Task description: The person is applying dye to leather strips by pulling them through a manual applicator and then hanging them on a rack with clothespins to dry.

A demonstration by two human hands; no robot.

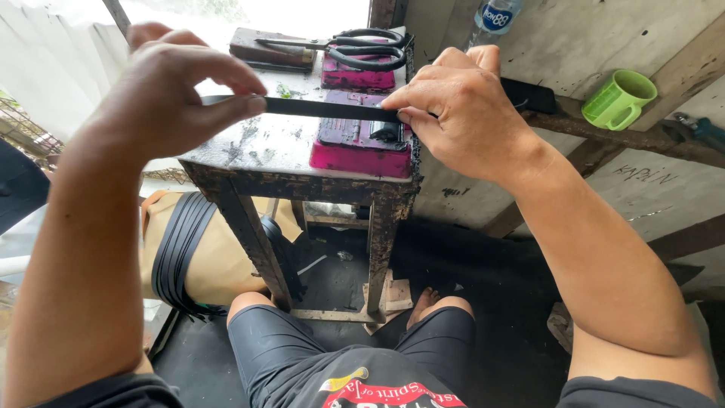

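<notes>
A thin black strip (pixel 317 109) is stretched level between my two hands above a small stained work table (pixel 257 155). My left hand (pixel 162 94) pinches its left end between thumb and fingers. My right hand (pixel 453 113) pinches the right end, just over a pink box (pixel 355 147) with a black clip on it. A second pink box (pixel 355 75) lies farther back, with black-handled scissors (pixel 355 49) resting across it.
A green mug (pixel 619 98) sits on a wooden ledge at right. A plastic bottle (pixel 495 15) stands at the top. A bundle of black strips (pixel 177 249) drapes over a tan bag lower left. My knees are under the table.
</notes>
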